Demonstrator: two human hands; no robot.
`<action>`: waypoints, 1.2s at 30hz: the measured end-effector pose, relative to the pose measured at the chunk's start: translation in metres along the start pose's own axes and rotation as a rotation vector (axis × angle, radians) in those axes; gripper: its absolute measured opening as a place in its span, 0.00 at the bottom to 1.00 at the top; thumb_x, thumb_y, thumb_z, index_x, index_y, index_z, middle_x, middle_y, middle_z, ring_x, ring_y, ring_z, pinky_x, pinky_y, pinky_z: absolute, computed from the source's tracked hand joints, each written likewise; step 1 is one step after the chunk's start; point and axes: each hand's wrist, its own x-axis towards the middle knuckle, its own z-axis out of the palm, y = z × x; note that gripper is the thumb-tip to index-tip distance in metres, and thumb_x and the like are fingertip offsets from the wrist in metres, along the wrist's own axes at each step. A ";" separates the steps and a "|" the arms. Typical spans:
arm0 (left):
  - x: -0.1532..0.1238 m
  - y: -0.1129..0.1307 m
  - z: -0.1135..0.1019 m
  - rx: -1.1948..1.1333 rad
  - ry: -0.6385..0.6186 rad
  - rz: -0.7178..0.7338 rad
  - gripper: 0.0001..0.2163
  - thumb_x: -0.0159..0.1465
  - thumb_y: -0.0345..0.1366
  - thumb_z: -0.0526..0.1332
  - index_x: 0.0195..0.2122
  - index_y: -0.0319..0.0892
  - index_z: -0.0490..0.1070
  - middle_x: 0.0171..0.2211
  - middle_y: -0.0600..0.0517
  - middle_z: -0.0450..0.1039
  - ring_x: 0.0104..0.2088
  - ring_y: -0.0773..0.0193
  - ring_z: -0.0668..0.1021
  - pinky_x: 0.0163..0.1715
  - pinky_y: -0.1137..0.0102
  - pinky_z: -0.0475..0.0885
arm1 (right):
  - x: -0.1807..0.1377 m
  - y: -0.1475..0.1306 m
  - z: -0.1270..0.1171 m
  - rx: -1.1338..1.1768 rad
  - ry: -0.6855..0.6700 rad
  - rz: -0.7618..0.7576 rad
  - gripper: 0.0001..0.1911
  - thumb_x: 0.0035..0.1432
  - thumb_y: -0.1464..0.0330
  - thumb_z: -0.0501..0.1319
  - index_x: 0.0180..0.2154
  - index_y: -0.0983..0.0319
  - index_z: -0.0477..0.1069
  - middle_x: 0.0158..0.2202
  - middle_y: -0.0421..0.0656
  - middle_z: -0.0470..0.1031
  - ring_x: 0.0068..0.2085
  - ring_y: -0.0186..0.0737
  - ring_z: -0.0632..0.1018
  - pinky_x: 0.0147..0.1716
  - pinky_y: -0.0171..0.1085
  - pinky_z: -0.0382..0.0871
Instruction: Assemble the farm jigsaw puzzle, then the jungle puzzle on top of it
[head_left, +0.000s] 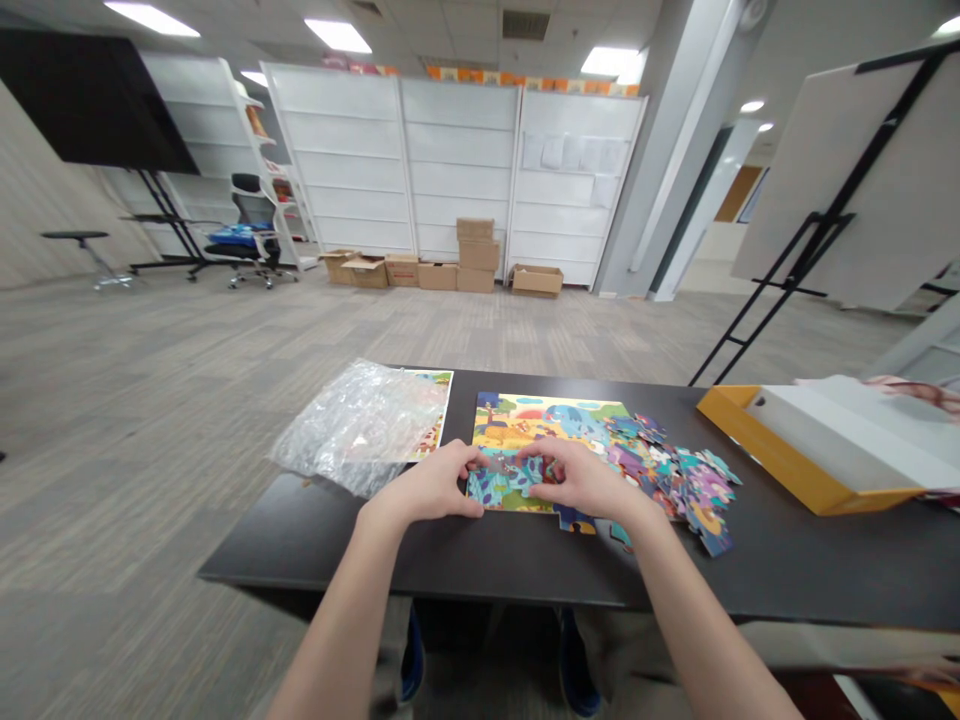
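Observation:
A partly assembled colourful jigsaw puzzle (551, 425) lies on a dark table (480, 560). My left hand (429, 487) rests at the puzzle's near left corner, fingers curled, thumb and fingertips pinching a puzzle piece (504, 465). My right hand (581, 478) is just right of it, fingers bent down and pressing on the same piece at the puzzle's near edge. A heap of loose puzzle pieces (686, 485) lies right of my right hand.
A crumpled clear plastic bag (364, 425) lies over a printed sheet (435, 410) left of the puzzle. An orange box tray (787, 460) holding a white lid sits at the table's right. Easels, cardboard boxes, shelving and an office chair stand on the carpet beyond.

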 end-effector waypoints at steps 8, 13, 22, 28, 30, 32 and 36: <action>0.000 -0.001 0.000 -0.011 0.002 0.005 0.28 0.49 0.37 0.73 0.52 0.43 0.72 0.45 0.49 0.70 0.43 0.57 0.75 0.44 0.65 0.72 | -0.005 -0.003 -0.002 -0.025 -0.012 -0.044 0.24 0.53 0.71 0.65 0.53 0.59 0.76 0.47 0.46 0.79 0.42 0.44 0.78 0.44 0.41 0.71; 0.000 -0.003 0.001 -0.010 0.009 0.005 0.28 0.49 0.38 0.73 0.52 0.42 0.73 0.45 0.49 0.70 0.42 0.57 0.75 0.42 0.66 0.72 | -0.007 -0.002 0.001 -0.071 -0.005 -0.050 0.26 0.52 0.75 0.59 0.53 0.60 0.76 0.48 0.46 0.79 0.43 0.44 0.78 0.47 0.40 0.71; 0.000 -0.002 0.001 -0.005 0.020 -0.003 0.26 0.48 0.38 0.73 0.50 0.43 0.72 0.43 0.50 0.70 0.41 0.58 0.76 0.42 0.67 0.72 | -0.004 0.001 0.008 -0.214 0.084 0.022 0.24 0.63 0.67 0.58 0.60 0.64 0.70 0.49 0.52 0.79 0.48 0.49 0.78 0.48 0.43 0.70; -0.001 0.000 0.000 -0.013 0.018 -0.007 0.27 0.48 0.39 0.73 0.49 0.44 0.72 0.43 0.50 0.71 0.41 0.58 0.75 0.41 0.67 0.72 | 0.001 0.005 0.011 -0.220 0.139 0.100 0.16 0.63 0.66 0.60 0.51 0.64 0.74 0.38 0.49 0.79 0.37 0.45 0.79 0.39 0.41 0.70; -0.001 0.000 0.001 -0.018 0.021 -0.007 0.27 0.48 0.39 0.73 0.49 0.43 0.72 0.43 0.50 0.71 0.40 0.58 0.76 0.41 0.67 0.72 | 0.002 0.003 0.011 -0.145 0.185 0.106 0.11 0.63 0.64 0.60 0.45 0.62 0.74 0.37 0.47 0.79 0.34 0.42 0.79 0.35 0.39 0.70; -0.001 0.000 0.001 -0.020 0.026 -0.003 0.26 0.48 0.39 0.73 0.49 0.43 0.72 0.42 0.50 0.71 0.40 0.58 0.76 0.40 0.67 0.72 | 0.003 0.000 0.012 0.017 0.199 0.142 0.09 0.63 0.62 0.59 0.42 0.60 0.71 0.36 0.44 0.78 0.30 0.39 0.79 0.30 0.37 0.70; -0.001 -0.001 0.001 -0.019 0.029 0.004 0.26 0.48 0.39 0.73 0.49 0.44 0.72 0.43 0.50 0.71 0.41 0.58 0.76 0.40 0.67 0.72 | 0.003 -0.009 0.014 0.388 0.120 0.231 0.14 0.61 0.59 0.60 0.45 0.58 0.64 0.33 0.39 0.74 0.26 0.37 0.80 0.23 0.35 0.72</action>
